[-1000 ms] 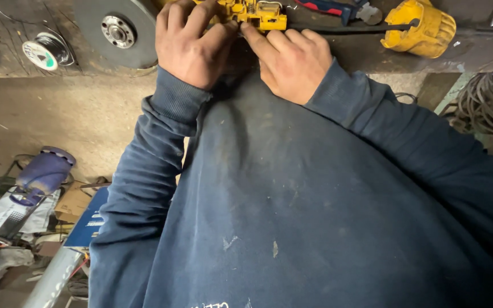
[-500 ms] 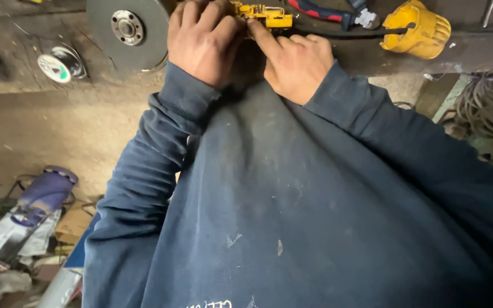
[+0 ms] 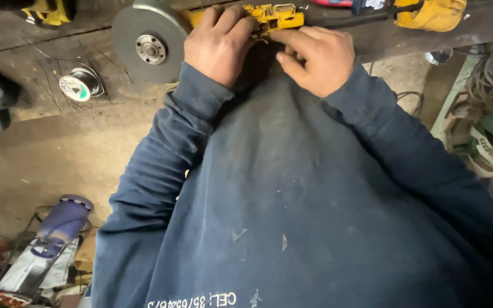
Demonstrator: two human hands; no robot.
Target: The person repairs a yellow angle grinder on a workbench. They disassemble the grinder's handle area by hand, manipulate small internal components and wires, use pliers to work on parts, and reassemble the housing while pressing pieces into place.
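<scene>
Dark blue sweatshirt (image 3: 315, 217) fills most of the view, above it a worn wooden bench (image 3: 52, 85) with a grey grinding disc (image 3: 146, 43) and a small wire spool (image 3: 78, 86). Left hand (image 3: 217, 45) wraps closed over the yellow tool body (image 3: 272, 16) at the bench edge, just right of the disc. Right hand (image 3: 315, 57) pinches the tool's near side, fingertips pressed on it.

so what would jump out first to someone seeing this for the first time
Probably the two bare hands at the top of the view, the left hand and right hand, both gripping a yellow power tool on a worn wooden bench. Just left of them lies a grey grinding disc, fitted to that tool, with a small wire spool nearby. Below, a dusty dark blue sweatshirt fills most of the frame.
</scene>
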